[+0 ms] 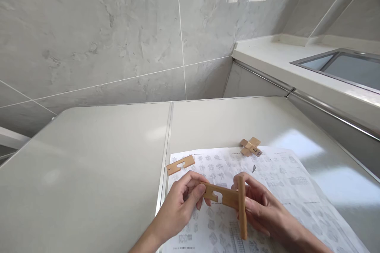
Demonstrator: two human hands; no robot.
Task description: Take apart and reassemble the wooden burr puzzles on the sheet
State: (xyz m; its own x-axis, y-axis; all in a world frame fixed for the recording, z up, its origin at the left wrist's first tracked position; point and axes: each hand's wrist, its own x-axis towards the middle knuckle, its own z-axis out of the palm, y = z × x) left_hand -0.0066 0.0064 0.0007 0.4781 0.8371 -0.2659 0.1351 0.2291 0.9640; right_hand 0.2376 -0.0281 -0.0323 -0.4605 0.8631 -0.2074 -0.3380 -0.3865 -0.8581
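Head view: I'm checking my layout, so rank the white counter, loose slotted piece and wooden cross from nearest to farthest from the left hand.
1. Loose slotted piece: just beyond the left hand.
2. Wooden cross: farther off, to the right.
3. White counter: farthest, at the back right.

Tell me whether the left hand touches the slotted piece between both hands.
Touching: the head view shows the left hand pinching the slotted piece at one end, thumb across its face.

You hold 1 flat, light-brown wooden strip (230, 197) with a notched cutout open along its near edge, slightly tilted; its right end meets 1 slim brown wooden bar (242, 210) set crosswise.
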